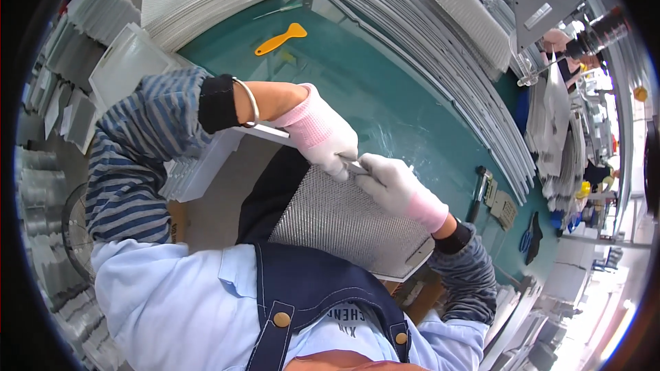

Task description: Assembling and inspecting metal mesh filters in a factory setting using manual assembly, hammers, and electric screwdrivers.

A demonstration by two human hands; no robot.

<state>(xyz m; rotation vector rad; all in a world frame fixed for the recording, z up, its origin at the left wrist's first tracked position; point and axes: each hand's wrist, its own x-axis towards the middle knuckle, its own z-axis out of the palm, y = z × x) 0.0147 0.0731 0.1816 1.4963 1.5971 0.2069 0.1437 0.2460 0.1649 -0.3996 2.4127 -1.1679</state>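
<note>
My left hand [326, 139], in a white glove with a pink cuff, is closed with its fingertips pinched together. My right hand [397, 185], gloved alike, meets it from the right, its fingers closed too. Between the two sets of fingertips shows a small grey piece [355, 167]; the gloves cover most of it. Right below the hands, a silvery mesh panel [344, 223] with a pale edge rests tilted between my lap and the table edge. A slot shows near its lower right corner.
On the green table [399, 124] lie an orange scraper [280, 40], a thin-shafted tool [278, 11], a hammer [476, 196] and dark-handled pliers [530, 239]. Long grey frame strips [426, 62] curve along the far side. A stack of mesh panels [220, 3] stands far left.
</note>
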